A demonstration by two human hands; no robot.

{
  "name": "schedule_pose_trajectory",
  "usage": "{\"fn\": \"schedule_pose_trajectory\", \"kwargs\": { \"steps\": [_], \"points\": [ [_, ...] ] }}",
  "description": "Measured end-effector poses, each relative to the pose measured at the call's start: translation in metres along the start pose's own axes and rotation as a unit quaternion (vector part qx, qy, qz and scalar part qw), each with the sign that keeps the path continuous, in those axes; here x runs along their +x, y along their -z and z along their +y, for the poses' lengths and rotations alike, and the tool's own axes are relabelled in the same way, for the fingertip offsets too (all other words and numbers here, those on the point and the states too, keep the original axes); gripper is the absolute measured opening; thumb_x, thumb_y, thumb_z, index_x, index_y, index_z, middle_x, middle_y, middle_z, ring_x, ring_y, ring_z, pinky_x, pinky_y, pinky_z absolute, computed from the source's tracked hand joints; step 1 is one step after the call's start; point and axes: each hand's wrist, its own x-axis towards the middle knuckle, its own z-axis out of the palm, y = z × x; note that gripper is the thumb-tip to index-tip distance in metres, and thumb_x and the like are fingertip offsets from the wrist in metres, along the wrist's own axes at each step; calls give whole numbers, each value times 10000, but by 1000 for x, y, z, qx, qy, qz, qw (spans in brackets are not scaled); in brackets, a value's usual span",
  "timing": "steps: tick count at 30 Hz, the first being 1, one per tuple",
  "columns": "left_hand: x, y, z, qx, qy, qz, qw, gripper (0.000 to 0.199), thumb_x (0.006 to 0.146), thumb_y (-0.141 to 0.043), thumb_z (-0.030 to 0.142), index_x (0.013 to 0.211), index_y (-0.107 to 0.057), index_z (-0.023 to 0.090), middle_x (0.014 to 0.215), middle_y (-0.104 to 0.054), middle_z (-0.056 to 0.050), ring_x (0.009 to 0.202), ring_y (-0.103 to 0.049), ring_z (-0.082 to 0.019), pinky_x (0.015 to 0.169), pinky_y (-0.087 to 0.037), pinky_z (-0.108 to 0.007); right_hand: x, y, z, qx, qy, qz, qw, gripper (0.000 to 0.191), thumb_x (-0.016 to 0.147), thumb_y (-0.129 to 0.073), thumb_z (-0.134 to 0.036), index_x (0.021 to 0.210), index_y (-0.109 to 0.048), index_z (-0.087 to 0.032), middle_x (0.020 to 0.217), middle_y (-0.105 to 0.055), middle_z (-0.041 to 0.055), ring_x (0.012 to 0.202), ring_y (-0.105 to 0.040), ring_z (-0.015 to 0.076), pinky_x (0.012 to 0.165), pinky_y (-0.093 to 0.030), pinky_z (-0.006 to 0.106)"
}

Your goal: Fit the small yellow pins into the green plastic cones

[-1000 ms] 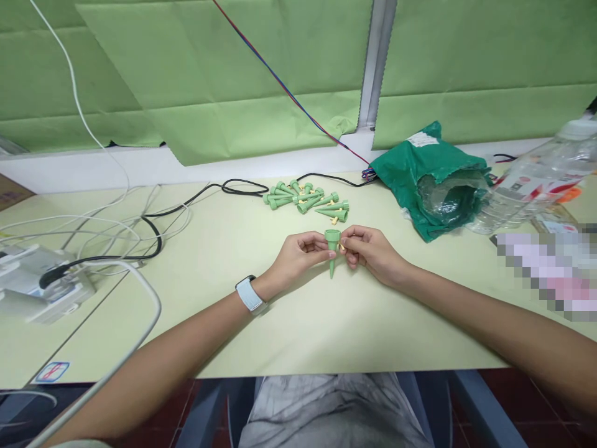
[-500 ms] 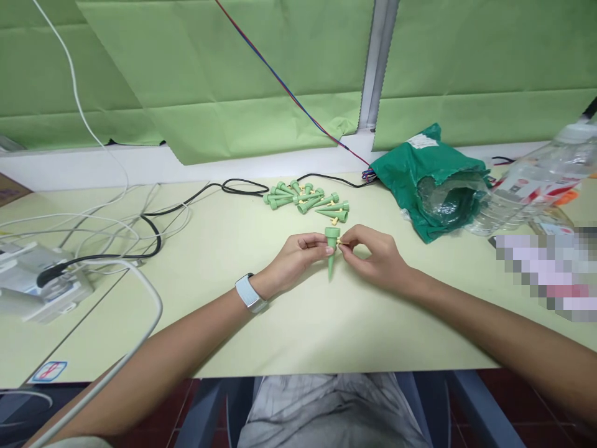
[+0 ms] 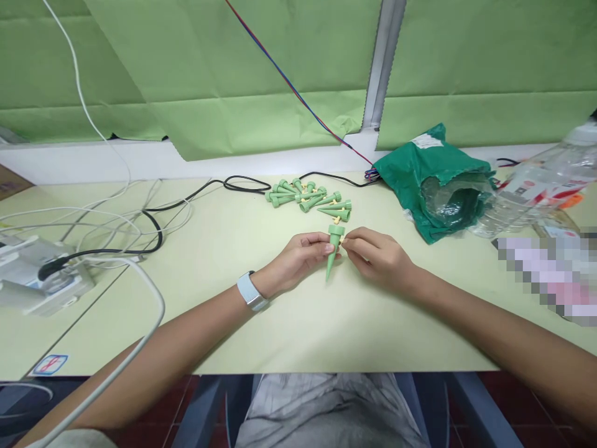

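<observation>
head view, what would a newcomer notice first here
The left hand and right hand meeting at a green plastic spike in the middle of the desk stand out first. Just beyond them lies a heap of matching spikes, and further right a crumpled green bag sits beside a large clear plastic bottle.

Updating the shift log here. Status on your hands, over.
Left hand holding green plastic spike, tip down. Right hand pinching at its cream peg. Pile of matching spikes just beyond, not touching the hands.
</observation>
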Motion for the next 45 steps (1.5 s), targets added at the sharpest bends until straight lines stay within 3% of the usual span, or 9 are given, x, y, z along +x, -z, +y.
{"fn": "schedule_pose_trajectory", "kwargs": {
  "steps": [3, 7, 12, 16, 20, 22, 30, 34, 45],
  "points": [
    [1, 2, -2, 93, -59, 30, 993, 199, 801, -852, 294, 908, -750, 161, 885, -685, -44, 839, -613, -158, 811, -473, -308, 6, -1, -3, 145, -135, -2, 980, 196, 828, -777, -374, 811, -641, -233, 794, -693, 53, 666, -628, 192, 639, -537, 350],
    [2, 4, -5, 136, -78, 53, 986, 258, 788, -864, 312, 959, -753, 153, 927, -710, -68, 880, -634, -183, 819, -479, -320, 13, -3, -3, 330, -281, -45, 900, 318, 726, -854, -397, 792, -607, -207, 745, -685, 24, 533, -550, 127, 532, -491, 296],
    [1, 1, -3, -23, 18, 18, 999, 228, 796, -855, 314, 899, -751, 139, 926, -697, -84, 899, -659, -196, 929, -501, -373, 3, 0, -1, 85, -88, 6, 993, 185, 833, -777, -384, 801, -664, -242, 806, -703, 62, 727, -653, 215, 687, -544, 362],
    [0, -2, -4, -16, -5, 16, 1000, 209, 808, -846, 314, 893, -746, 152, 908, -672, -64, 870, -632, -170, 904, -507, -348, 2, 1, -5, 47, -60, 22, 997, 133, 844, -753, -351, 791, -683, -251, 852, -715, 83, 775, -643, 225, 712, -534, 371],
    [1, 1, -6, 87, -88, 60, 990, 232, 772, -869, 304, 909, -735, 173, 869, -649, -39, 832, -591, -161, 791, -488, -303, 11, -1, -5, 302, -284, -15, 910, 233, 742, -815, -355, 785, -642, -206, 742, -687, 44, 545, -535, 125, 514, -473, 279],
    [3, 6, -4, 59, -76, 81, 992, 227, 782, -858, 317, 889, -720, 173, 848, -624, -22, 820, -580, -149, 799, -483, -302, 12, -2, -1, 337, -323, -9, 884, 296, 676, -866, -342, 775, -632, -189, 726, -684, 32, 534, -544, 107, 508, -479, 260],
    [5, 21, 4, 25, -30, 98, 994, 224, 771, -856, 305, 851, -717, 148, 853, -586, -13, 814, -537, -121, 791, -446, -279, 18, 19, 32, 28, -182, 69, 981, 238, 824, -738, -412, 932, -696, -204, 839, -710, 36, 575, -633, 159, 554, -491, 306],
    [4, 19, 2, 29, -28, 95, 995, 229, 737, -870, 285, 830, -704, 157, 855, -583, -9, 823, -528, -130, 806, -444, -294, 27, 40, 63, -170, -156, 74, 970, 177, 824, -657, -339, 909, -725, -198, 844, -758, 71, 739, -683, 212, 704, -503, 339],
    [3, 15, 7, 15, -14, 111, 994, 292, 675, -905, 289, 816, -686, 156, 834, -578, -4, 769, -503, -116, 788, -442, -303, 34, 71, 103, -238, -175, 75, 952, 228, 798, -678, -374, 868, -795, -192, 839, -771, 79, 745, -655, 222, 707, -475, 341]
  ]
}}
